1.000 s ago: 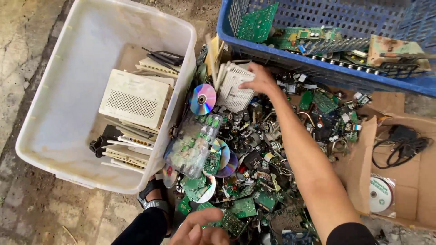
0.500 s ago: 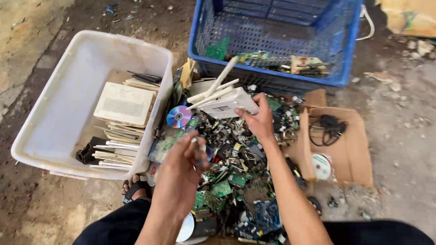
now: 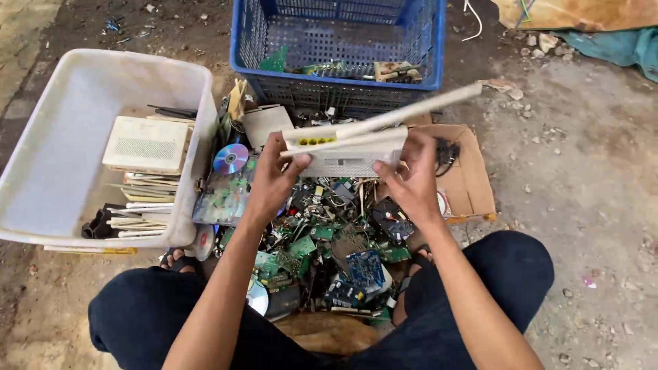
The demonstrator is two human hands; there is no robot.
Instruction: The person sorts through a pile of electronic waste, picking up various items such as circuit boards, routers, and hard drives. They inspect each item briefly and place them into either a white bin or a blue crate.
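While gripped between left hand (image 3: 274,179) and right hand (image 3: 411,179) | white router (image 3: 346,159) | probably above circuit boards (image 3: 322,240)

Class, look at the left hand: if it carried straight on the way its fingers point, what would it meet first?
The left hand already grips the white router. Past that, up the picture, the blue crate probably comes first, though depth is hard to judge.

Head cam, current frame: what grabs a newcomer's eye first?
Both hands, left hand and right hand, hold up a white router with long antennas at centre frame. Below it, between the knees, lies a heap of green circuit boards. A white tub of similar white boxes sits at left, a blue crate at top.
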